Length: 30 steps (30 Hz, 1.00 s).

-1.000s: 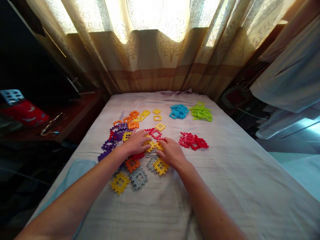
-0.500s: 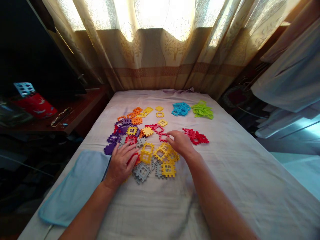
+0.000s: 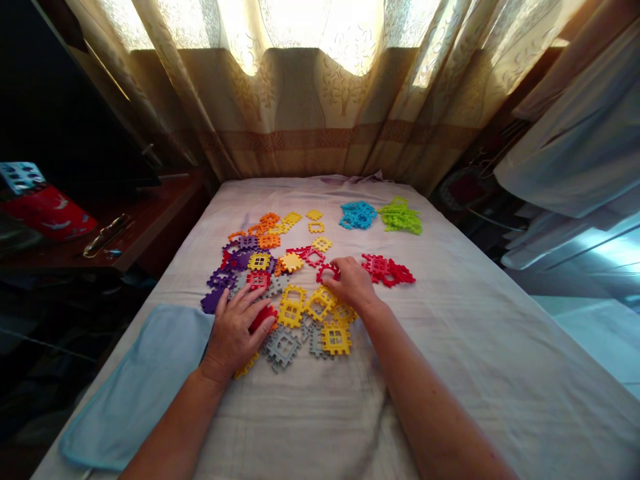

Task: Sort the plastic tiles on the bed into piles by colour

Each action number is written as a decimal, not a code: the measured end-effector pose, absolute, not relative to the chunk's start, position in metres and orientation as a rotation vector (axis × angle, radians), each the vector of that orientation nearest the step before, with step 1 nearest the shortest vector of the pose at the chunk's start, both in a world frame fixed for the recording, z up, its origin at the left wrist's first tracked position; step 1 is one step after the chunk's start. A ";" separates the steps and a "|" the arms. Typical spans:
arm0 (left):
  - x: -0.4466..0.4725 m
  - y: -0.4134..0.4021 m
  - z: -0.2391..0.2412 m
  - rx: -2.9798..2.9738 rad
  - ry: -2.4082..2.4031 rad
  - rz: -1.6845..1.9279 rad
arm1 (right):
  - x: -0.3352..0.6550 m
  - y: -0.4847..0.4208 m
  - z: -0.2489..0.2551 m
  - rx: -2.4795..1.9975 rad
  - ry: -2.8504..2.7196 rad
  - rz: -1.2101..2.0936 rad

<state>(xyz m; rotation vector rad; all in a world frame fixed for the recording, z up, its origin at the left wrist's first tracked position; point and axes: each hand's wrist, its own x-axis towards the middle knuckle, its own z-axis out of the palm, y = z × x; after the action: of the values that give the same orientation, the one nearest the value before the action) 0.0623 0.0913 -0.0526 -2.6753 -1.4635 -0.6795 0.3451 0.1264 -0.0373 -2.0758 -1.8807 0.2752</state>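
My right hand (image 3: pixel 352 285) has its thumb and fingers closed on the edge of a red square frame piece (image 3: pixel 324 274), an interlocking plastic building piece with notched edges. My left hand (image 3: pixel 235 331) lies palm down over the near left of the mixed pieces, its fingers apart. A red piece (image 3: pixel 265 316) shows between its thumb and index finger, partly hidden. Around the hands lie yellow window pieces (image 3: pixel 292 307), grey pieces (image 3: pixel 281 347), purple pieces (image 3: pixel 220 279) and orange pieces (image 3: pixel 269 241).
A red pile (image 3: pixel 389 270) lies right of my right hand. Farther back are a blue pile (image 3: pixel 358 215) and a green pile (image 3: pixel 400 216). A light blue cloth (image 3: pixel 135 387) lies at the left on the sheet-covered surface (image 3: pixel 465 353). Curtains (image 3: pixel 320 133) hang behind.
My right hand has closed on the red frame piece and shifted slightly left. My left hand has stayed over the pieces, its fingers a little more spread. The whole view has shifted slightly.
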 end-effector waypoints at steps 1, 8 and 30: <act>0.060 0.092 -0.053 -2.694 -1.466 -0.622 | 0.345 0.128 -0.038 -2.061 -1.854 0.294; 0.047 0.093 -0.059 -2.789 -1.455 -0.439 | 0.381 0.138 -0.038 -1.880 -1.552 0.450; 0.052 0.090 -0.057 -2.667 -1.603 -0.481 | 0.415 0.132 -0.025 -1.996 -1.429 0.106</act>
<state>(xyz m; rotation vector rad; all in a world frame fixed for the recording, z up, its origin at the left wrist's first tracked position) 0.0516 0.0903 -0.0572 -2.6667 -1.6029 -0.4814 0.4148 0.1319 -0.0251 -1.9962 -1.4288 0.1064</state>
